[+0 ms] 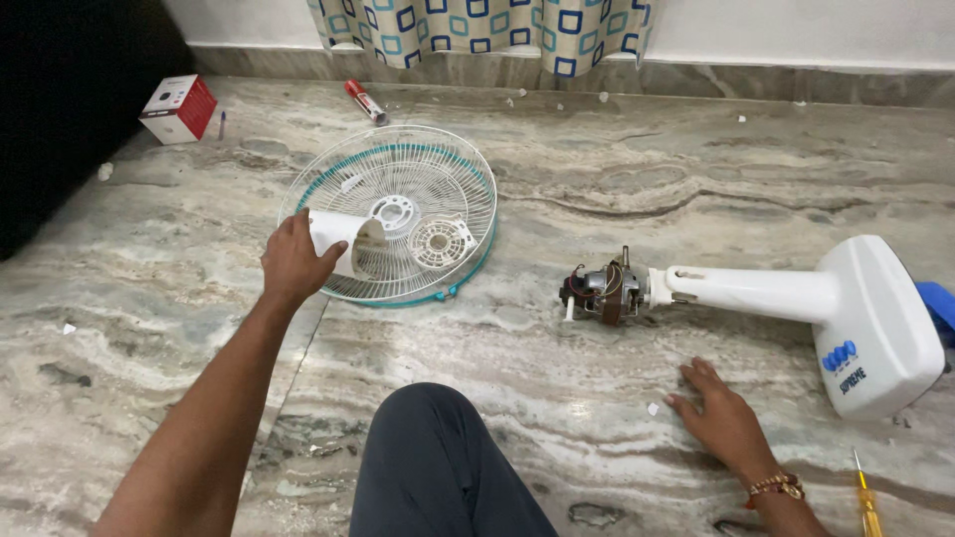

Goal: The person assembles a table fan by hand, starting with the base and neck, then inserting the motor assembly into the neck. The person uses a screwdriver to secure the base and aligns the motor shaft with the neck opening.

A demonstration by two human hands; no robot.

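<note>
- Left hand wrapped round a white plastic cover piece, holding it over the near-left part of the fan grille; fingers curled on the piece's left end.
- Right hand flat on the marble floor, fingers spread, gripping nothing; looks like a prop for body weight.
- Cover piece: long axis runs roughly left-right, open end pointing twd the grille's centre hub.
- Grille lies flat on floor, white wire w/ teal rim; a small round white slotted part rests inside it, just right of the held piece.
- Fan motor, bare, copper windings and wires exposed, lies right of the grille, well apart from left hand. It's nearer the right hand, up and to its left.
- Motor joins a white neck and base, lying on its side; long axis left-right, motor end twd grille.
- Knee in dark trousers betw the arms.
- Yellow screwdriver by right wrist; red-white box and red marker far side.
</note>
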